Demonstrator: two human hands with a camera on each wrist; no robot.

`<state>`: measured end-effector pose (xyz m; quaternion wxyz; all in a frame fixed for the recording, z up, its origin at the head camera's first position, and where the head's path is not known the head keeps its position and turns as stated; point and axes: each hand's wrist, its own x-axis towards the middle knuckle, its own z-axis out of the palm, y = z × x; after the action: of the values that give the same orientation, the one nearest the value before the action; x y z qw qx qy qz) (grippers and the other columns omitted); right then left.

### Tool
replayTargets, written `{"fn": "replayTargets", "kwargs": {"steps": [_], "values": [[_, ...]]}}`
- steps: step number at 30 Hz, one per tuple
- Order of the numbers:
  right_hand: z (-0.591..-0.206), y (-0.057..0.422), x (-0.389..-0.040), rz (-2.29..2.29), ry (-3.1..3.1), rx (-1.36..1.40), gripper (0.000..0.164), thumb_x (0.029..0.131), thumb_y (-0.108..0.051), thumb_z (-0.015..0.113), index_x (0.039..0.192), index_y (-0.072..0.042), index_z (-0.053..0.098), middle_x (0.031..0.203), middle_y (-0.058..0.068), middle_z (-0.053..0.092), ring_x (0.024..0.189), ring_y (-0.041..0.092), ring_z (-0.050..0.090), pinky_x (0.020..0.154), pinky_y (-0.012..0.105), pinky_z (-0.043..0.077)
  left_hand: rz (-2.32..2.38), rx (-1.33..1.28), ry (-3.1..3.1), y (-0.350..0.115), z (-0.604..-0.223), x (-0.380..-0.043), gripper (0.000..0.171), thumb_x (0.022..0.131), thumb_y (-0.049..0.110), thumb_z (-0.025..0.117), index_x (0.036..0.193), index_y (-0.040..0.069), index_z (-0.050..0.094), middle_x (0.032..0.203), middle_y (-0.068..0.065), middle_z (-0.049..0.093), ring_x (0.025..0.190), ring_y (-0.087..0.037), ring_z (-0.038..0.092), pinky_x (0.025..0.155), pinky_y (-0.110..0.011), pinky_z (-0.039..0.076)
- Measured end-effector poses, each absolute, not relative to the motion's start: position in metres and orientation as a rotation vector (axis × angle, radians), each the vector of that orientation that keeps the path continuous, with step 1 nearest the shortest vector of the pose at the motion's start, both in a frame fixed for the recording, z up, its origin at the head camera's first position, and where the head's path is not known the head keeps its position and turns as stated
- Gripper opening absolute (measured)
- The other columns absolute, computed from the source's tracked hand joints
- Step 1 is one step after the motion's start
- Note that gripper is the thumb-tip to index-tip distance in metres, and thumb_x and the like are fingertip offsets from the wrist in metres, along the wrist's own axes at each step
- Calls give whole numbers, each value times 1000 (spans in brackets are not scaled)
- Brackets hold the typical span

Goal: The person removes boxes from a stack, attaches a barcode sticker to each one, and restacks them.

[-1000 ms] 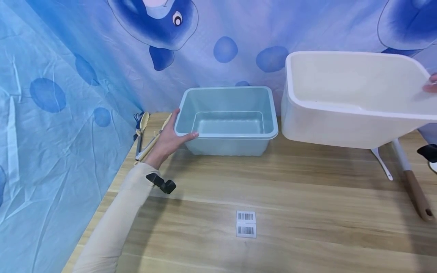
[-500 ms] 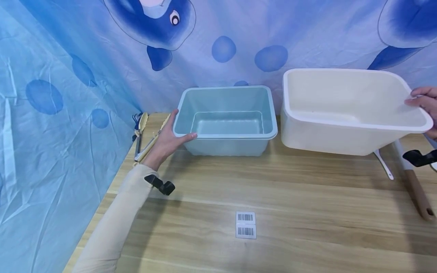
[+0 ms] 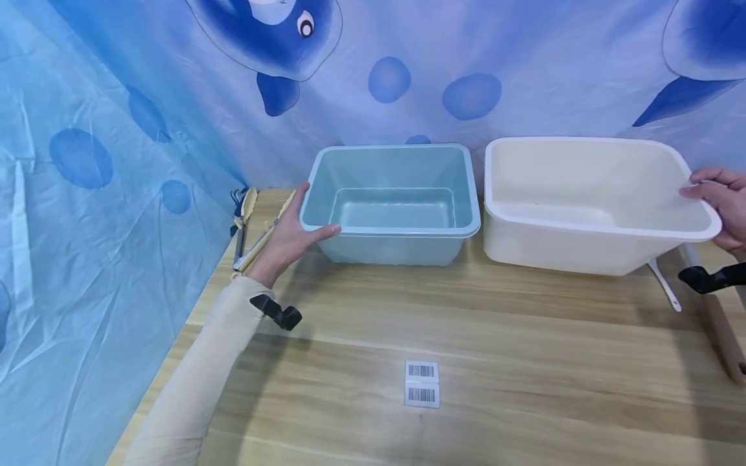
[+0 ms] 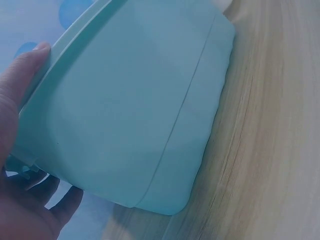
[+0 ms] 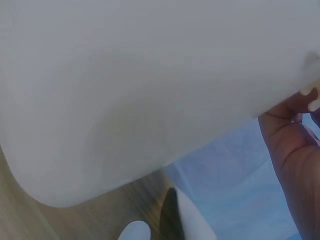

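Note:
A light blue plastic bin [image 3: 396,249] stands at the back of the table. My left hand [image 3: 285,241] grips its left end, thumb along the front rim and fingers against the side; the left wrist view shows the thumb on the rim [image 4: 52,65]. To its right is a larger white bin [image 3: 571,251], its inside bare. My right hand [image 3: 723,206] holds the white bin by its right rim, fingertips over the edge. Whether the white bin's base fully touches the table cannot be seen.
A white spoon-like utensil [image 3: 664,285] and a brown-handled tool [image 3: 723,336] lie partly beneath the white bin's right end. Several utensils, including tongs [image 3: 256,249], lie left of my left hand. A barcode label [image 3: 422,384] is on the tabletop. Printed curtains [image 3: 402,77] hang behind.
My right hand has brought the white bin down and somewhat leftward, closer to the table and beside the blue bin. My left hand has stayed on the blue bin.

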<state>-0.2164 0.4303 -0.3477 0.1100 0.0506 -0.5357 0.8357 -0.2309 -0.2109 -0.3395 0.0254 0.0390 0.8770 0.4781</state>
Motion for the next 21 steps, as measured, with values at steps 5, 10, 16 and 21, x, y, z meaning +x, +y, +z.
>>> {"fn": "replayTargets", "kwargs": {"steps": [5,10,16,21], "values": [[-355,431,-217,2486,-1568,139,23,90,18,48,82,5,65,77,10,70,66,19,73,45,28,55,1485,120,2705,-209,-337,-231,105,76,38,82,154,33,12,155,-11,31,138,-34,35,111,-59,31],[-359,432,-217,2529,-1535,131,25,90,19,45,82,5,65,75,11,70,64,20,72,45,28,55,1489,115,2690,-209,-338,-231,106,75,39,82,154,33,11,156,-10,30,139,-34,35,112,-59,31],[-362,431,-214,2524,-1540,98,31,91,19,42,83,4,68,76,11,71,65,19,72,45,28,55,1468,102,2695,-210,-338,-230,108,75,40,82,155,33,9,157,-11,29,140,-35,34,113,-59,29],[-360,431,-214,2451,-1689,32,29,92,14,46,85,-2,69,78,5,71,63,15,72,45,26,55,1444,81,2709,-214,-336,-227,109,76,42,81,155,33,8,158,-11,27,141,-35,32,112,-60,29]]}}
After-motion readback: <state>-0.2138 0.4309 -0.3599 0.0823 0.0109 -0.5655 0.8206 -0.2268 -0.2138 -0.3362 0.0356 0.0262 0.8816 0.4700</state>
